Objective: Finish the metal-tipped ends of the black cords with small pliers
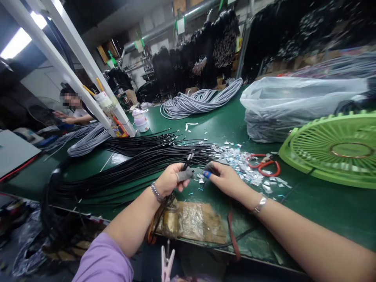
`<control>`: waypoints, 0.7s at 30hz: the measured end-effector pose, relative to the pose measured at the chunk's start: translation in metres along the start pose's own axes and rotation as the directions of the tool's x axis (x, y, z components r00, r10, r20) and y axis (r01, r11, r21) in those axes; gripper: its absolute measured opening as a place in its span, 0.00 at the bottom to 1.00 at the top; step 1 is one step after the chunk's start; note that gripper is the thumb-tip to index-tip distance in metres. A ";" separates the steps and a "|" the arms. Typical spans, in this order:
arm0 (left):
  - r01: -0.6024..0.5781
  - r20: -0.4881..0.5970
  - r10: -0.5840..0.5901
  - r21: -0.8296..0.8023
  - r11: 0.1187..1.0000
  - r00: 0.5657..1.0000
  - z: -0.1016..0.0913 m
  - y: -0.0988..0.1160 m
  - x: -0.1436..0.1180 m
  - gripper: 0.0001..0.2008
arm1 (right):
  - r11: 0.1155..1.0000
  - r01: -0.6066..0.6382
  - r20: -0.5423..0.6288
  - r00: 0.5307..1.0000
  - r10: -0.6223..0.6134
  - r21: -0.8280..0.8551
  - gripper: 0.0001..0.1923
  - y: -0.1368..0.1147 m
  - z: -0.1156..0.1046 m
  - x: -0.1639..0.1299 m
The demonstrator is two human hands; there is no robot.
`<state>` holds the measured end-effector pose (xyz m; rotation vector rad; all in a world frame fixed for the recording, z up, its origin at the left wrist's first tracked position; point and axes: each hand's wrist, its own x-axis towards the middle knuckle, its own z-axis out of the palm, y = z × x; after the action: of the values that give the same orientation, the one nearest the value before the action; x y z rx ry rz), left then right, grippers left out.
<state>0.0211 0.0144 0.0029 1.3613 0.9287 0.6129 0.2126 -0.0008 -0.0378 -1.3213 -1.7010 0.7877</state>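
Black cable ends are being worked at a green bench.

A few thin black cable ends (pixel 188 159) are pinched in the closed left hand (pixel 170 180); the right hand (pixel 225 179), its fingertip taped blue, is closed on their tips just beside it. A heap of silvery foil scraps (pixel 241 160) suggests many ends are already done, while the large bundle of black cables (pixel 132 160) to the left looks unfinished. Red-handled cutters (pixel 266 164) are left untouched nearby.

- No text, brand or number can be read anywhere.
- The tags (pixel 180 25) hanging at 12 o'clock are too blurred to read.
- The bottle (pixel 141 119) at 10 o'clock shows no legible label.
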 end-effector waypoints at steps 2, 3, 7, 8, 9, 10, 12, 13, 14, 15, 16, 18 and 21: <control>0.018 -0.017 -0.019 -0.055 0.998 1.000 -0.003 -0.001 0.002 0.27 | 0.997 0.033 -0.005 0.999 -0.033 0.075 0.06 -0.001 0.001 0.001; 0.024 -0.017 -0.026 -0.077 0.997 1.000 -0.004 -0.001 0.004 0.27 | 0.992 0.055 -0.005 0.999 -0.055 0.110 0.08 -0.002 0.001 0.000; 0.038 0.005 -0.038 -0.131 0.991 0.999 -0.010 -0.006 0.008 0.27 | 0.989 0.059 0.043 0.997 -0.065 0.136 0.09 -0.006 0.004 -0.004; 0.044 0.011 -0.043 -0.139 0.989 0.999 -0.010 -0.007 0.009 0.27 | 0.992 0.047 0.053 0.997 -0.054 0.119 0.10 -0.006 0.004 -0.005; 0.049 0.017 -0.047 -0.145 0.988 0.999 -0.011 -0.007 0.009 0.27 | 0.994 0.039 0.056 0.997 -0.044 0.101 0.10 -0.006 0.004 -0.005; 0.052 0.022 -0.049 -0.150 0.987 0.999 -0.011 -0.008 0.010 0.27 | 0.996 0.034 0.055 0.998 -0.038 0.087 0.10 -0.005 0.004 -0.005; 0.056 0.032 -0.051 -0.155 0.986 0.998 -0.012 -0.008 0.010 0.27 | 0.996 0.037 0.054 0.998 -0.042 0.087 0.09 -0.005 0.004 -0.005; 0.056 0.036 -0.051 -0.155 0.986 0.998 -0.012 -0.008 0.010 0.27 | 0.994 0.045 0.053 0.997 -0.050 0.095 0.09 -0.005 0.005 -0.005; 0.057 0.038 -0.051 -0.153 0.987 0.998 -0.012 -0.008 0.010 0.27 | 0.993 0.055 0.047 0.997 -0.061 0.105 0.09 -0.005 0.005 -0.005; 0.057 0.039 -0.052 -0.150 0.987 0.998 -0.011 -0.007 0.010 0.27 | 0.991 0.067 0.037 0.997 -0.072 0.116 0.10 -0.005 0.005 -0.005; 0.059 0.038 -0.054 -0.144 0.988 0.998 -0.011 -0.007 0.009 0.27 | 0.989 0.079 0.025 0.996 -0.083 0.129 0.11 -0.005 0.005 -0.006; 0.062 0.028 -0.059 -0.120 0.991 0.998 -0.008 -0.005 0.008 0.27 | 0.982 0.088 0.002 0.996 -0.090 0.165 0.11 -0.006 0.006 -0.006; 0.065 0.012 -0.064 -0.030 0.997 0.998 -0.003 -0.004 0.005 0.28 | 0.959 0.064 -0.002 0.998 -0.066 0.276 0.12 -0.007 0.008 -0.007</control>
<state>0.0206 0.0203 -0.0018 1.3015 0.9469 0.5673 0.2036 -0.0088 -0.0371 -1.0666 -1.5656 0.9537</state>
